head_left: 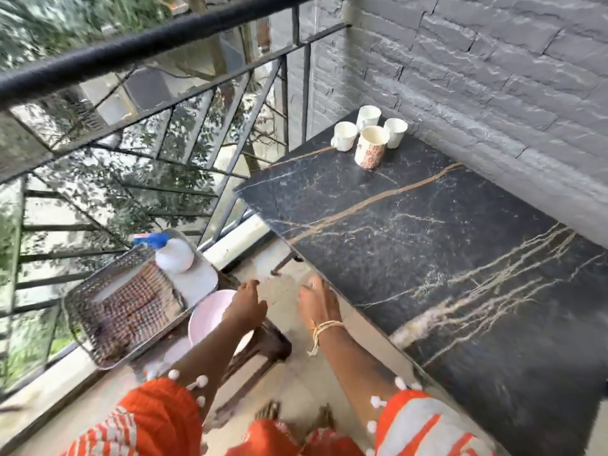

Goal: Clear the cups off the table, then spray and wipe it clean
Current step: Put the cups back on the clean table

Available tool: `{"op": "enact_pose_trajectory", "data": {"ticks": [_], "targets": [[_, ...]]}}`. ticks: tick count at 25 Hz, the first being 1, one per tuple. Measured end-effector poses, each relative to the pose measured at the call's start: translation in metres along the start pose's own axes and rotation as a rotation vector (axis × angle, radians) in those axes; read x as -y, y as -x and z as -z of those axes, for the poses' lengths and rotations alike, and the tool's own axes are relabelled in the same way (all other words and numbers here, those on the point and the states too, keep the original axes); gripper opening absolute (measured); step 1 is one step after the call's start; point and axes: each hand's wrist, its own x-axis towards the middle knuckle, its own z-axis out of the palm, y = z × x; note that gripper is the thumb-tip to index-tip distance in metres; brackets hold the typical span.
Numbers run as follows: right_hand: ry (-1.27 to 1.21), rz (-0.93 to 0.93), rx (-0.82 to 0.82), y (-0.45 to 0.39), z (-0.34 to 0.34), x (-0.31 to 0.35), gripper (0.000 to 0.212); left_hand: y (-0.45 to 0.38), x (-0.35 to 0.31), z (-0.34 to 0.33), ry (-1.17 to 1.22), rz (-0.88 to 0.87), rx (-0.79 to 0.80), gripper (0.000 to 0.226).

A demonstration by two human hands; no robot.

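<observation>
Several cups stand close together at the far end of the black marble table (427, 245): three plain white cups (344, 135) and, in front of them, a taller cup with a red flower pattern (370, 147). A white spray bottle with a blue trigger (171, 251) lies on a steel tray (98, 327) at the left, next to a checked cloth (131, 304). My left hand (246, 306) hovers over a pink bowl (207, 319), holding nothing. My right hand (317, 301) reaches along the table's near left edge, fingers loose and empty.
A black metal railing with glass panels (164, 136) runs along the left, trees beyond it. A grey stone wall (493, 77) backs the table on the right. The tray and bowl rest on a dark wooden stool (263, 350). Pale floor tiles lie between stool and table.
</observation>
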Motion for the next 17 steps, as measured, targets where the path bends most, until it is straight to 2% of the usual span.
{"op": "enact_pose_trajectory", "data": {"ticks": [3,7,9,14,17], "targets": [[-0.122,-0.037,0.088,0.011,-0.041,0.035,0.023,0.021,0.061,-0.003,0.031,0.132,-0.015,0.054],[-0.286,-0.191,0.289,0.018,-0.094,0.074,0.035,0.029,0.123,0.001,0.126,0.302,-0.036,0.055],[-0.278,-0.219,0.307,0.023,-0.115,0.084,0.039,0.032,0.143,0.005,0.204,0.375,-0.016,0.054],[-0.359,-0.360,0.312,0.016,-0.154,0.105,0.066,0.025,0.176,-0.001,0.270,0.498,0.054,0.051],[-0.515,-0.462,0.241,0.001,-0.173,0.107,0.063,0.010,0.190,-0.018,0.428,0.544,0.068,0.050]]}}
